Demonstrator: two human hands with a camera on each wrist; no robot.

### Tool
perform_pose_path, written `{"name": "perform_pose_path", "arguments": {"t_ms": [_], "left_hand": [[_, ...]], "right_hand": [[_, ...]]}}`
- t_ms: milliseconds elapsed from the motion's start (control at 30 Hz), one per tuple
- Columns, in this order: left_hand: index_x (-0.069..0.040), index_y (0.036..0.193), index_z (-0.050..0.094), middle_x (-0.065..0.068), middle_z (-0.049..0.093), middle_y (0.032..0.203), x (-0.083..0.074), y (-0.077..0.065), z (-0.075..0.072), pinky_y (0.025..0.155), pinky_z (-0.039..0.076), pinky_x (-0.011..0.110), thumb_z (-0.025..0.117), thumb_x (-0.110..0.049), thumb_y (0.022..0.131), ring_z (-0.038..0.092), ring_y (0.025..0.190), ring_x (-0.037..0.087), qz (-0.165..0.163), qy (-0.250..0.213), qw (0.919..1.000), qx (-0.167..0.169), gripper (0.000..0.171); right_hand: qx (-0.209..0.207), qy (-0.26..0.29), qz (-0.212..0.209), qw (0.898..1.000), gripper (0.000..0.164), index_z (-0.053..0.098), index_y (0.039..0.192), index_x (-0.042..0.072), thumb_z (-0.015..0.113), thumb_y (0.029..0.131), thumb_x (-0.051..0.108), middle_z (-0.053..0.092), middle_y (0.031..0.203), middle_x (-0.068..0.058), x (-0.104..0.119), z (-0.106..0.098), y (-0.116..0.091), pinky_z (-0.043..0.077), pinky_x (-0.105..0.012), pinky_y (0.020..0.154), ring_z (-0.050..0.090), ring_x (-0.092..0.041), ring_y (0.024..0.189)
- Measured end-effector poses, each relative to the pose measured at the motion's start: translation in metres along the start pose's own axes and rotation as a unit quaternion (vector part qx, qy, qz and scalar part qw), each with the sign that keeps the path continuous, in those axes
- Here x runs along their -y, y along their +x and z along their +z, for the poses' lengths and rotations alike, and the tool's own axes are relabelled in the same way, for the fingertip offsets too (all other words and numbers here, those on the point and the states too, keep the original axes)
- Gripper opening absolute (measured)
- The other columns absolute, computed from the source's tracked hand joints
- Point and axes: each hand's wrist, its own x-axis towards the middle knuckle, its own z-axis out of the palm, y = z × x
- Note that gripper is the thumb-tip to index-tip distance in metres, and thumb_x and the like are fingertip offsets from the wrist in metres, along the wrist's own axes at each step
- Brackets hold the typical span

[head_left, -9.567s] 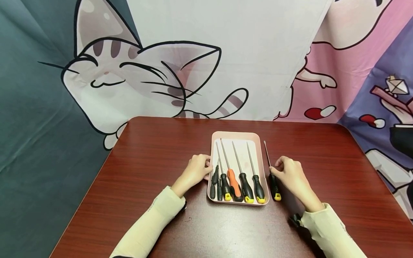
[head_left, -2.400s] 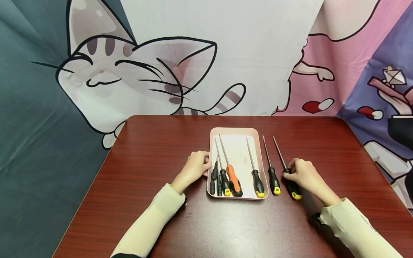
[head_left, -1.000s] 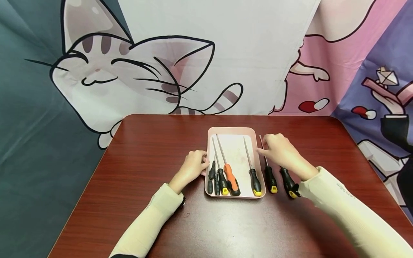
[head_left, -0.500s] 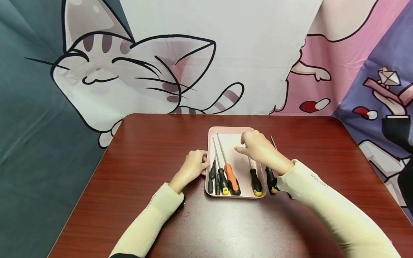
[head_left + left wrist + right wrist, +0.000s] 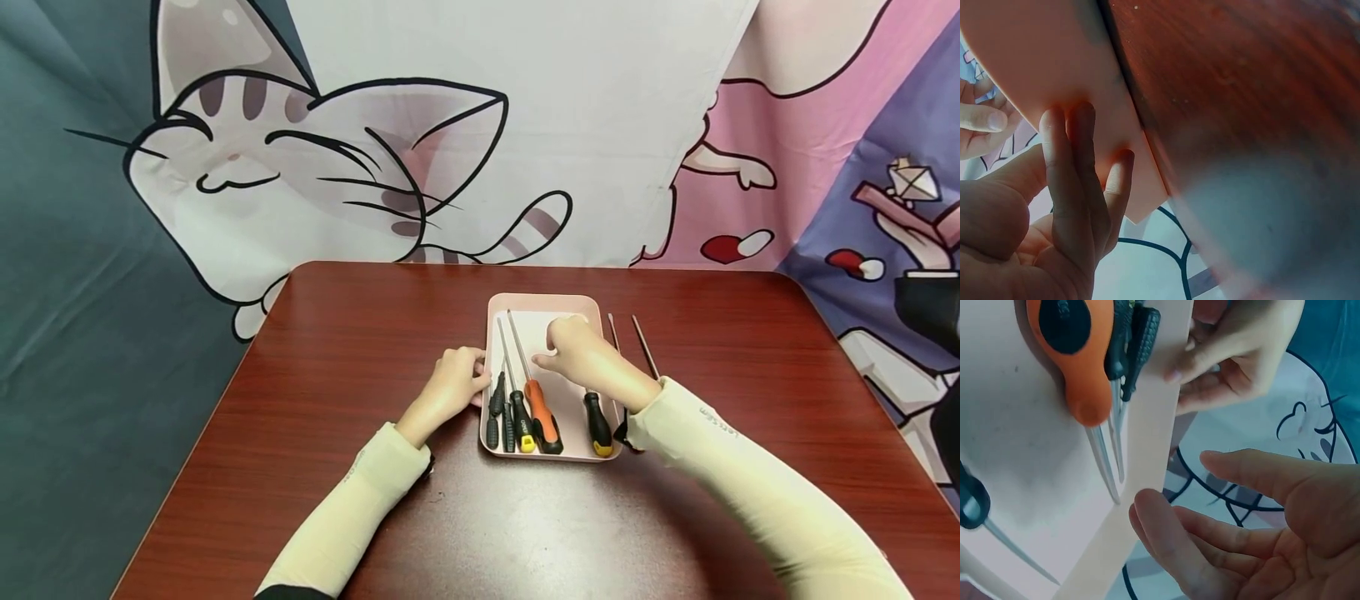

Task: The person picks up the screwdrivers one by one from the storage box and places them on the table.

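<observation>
A reddish-brown table (image 5: pixel 360 333) with a streaky wood grain is filling the lower half of the head view, its far corners rounding off and its near part reflecting a pale patch of light. Behind it a printed cloth (image 5: pixel 637 125) is hanging, its ground running from teal through white and pink to blue-violet; a big smiling cartoon cat (image 5: pixel 262 225) is spreading over the left side, and the lower edge of the drawing is passing out of sight behind the table.

Near the middle of the table a pale pink tray (image 5: pixel 543 302) with a white floor is lying flat. Its left wall is being held by the left hand (image 5: pixel 448 383), thumb at the rim and fingers pressing the outside. The right hand (image 5: pixel 588 354) is hovering over the tray, fingers loosely bent and parted from the thumb, grasping nothing.

Inside, an orange-handled screwdriver (image 5: pixel 540 408) is lying between a black-and-yellow screwdriver (image 5: pixel 521 421) with slim black-handled tools (image 5: pixel 508 429) at the left and another black-handled screwdriver (image 5: pixel 597 425) at the right. Beyond the tray's right wall two metal shafts (image 5: pixel 647 348) are resting on the table, the cream right sleeve (image 5: pixel 720 458) hiding their lower ends.
</observation>
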Motion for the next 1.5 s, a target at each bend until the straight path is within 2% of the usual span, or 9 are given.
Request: {"name": "perform_pose_path", "arguments": {"t_ms": [233, 500, 700, 867, 1233, 1500], "left_hand": [[0.003, 0.126, 0.065, 0.001, 0.072, 0.086, 0.0, 0.001, 0.001, 0.083, 0.056, 0.037, 0.064, -0.004, 0.089, 0.064, 0.053, 0.004, -0.001, 0.002, 1.0, 0.002, 0.038], [0.004, 0.125, 0.065, 0.001, 0.072, 0.085, -0.001, 0.0, 0.001, 0.083, 0.056, 0.037, 0.064, -0.004, 0.089, 0.065, 0.053, 0.006, 0.004, -0.001, 1.0, 0.002, 0.037], [0.003, 0.125, 0.065, 0.001, 0.072, 0.084, -0.001, -0.001, 0.002, 0.081, 0.057, 0.036, 0.065, -0.004, 0.089, 0.064, 0.055, 0.004, 0.001, 0.001, 1.0, 0.0, 0.037], [0.002, 0.125, 0.066, 0.0, 0.071, 0.084, -0.001, -0.001, 0.002, 0.08, 0.057, 0.036, 0.065, -0.004, 0.089, 0.063, 0.052, 0.004, -0.002, 0.002, 1.0, -0.002, 0.037], [0.001, 0.125, 0.066, -0.001, 0.071, 0.084, 0.001, 0.0, 0.001, 0.083, 0.056, 0.038, 0.065, -0.005, 0.089, 0.064, 0.057, 0.006, -0.005, 0.011, 0.9999, -0.002, 0.037], [0.001, 0.125, 0.066, -0.001, 0.07, 0.084, 0.001, 0.001, 0.001, 0.083, 0.056, 0.038, 0.065, -0.005, 0.089, 0.064, 0.057, 0.005, -0.004, 0.008, 1.0, -0.002, 0.036]], "right_hand": [[0.035, 0.027, 0.027, 0.999, 0.026, 0.061, 0.083, -0.005, 0.073, 0.089, 0.018, 0.059, 0.065, -0.008, 0.002, 0.015, 0.001, 0.051, -0.032, 0.058, 0.059, -0.016, 0.044], [0.048, 0.039, 0.005, 0.998, 0.028, 0.054, 0.07, 0.004, 0.074, 0.087, 0.01, 0.056, 0.055, -0.006, -0.002, 0.036, 0.003, 0.046, -0.027, 0.048, 0.057, -0.016, 0.043], [0.049, 0.015, -0.005, 0.999, 0.034, 0.049, 0.066, 0.008, 0.078, 0.083, 0.012, 0.05, 0.057, -0.001, -0.003, 0.047, 0.003, 0.043, -0.027, 0.051, 0.051, -0.015, 0.051], [0.048, 0.007, -0.006, 0.999, 0.038, 0.045, 0.064, 0.01, 0.079, 0.081, 0.01, 0.044, 0.06, 0.0, -0.003, 0.05, 0.003, 0.039, -0.027, 0.052, 0.044, -0.016, 0.055], [0.059, 0.027, 0.014, 0.998, 0.03, 0.05, 0.067, 0.008, 0.079, 0.078, 0.008, 0.049, 0.062, -0.001, -0.001, 0.056, 0.008, 0.042, -0.027, 0.052, 0.049, -0.015, 0.057], [0.049, 0.014, 0.001, 0.999, 0.03, 0.049, 0.067, 0.008, 0.077, 0.076, 0.004, 0.049, 0.061, -0.001, 0.0, 0.056, 0.009, 0.043, -0.028, 0.052, 0.05, -0.017, 0.057]]}}
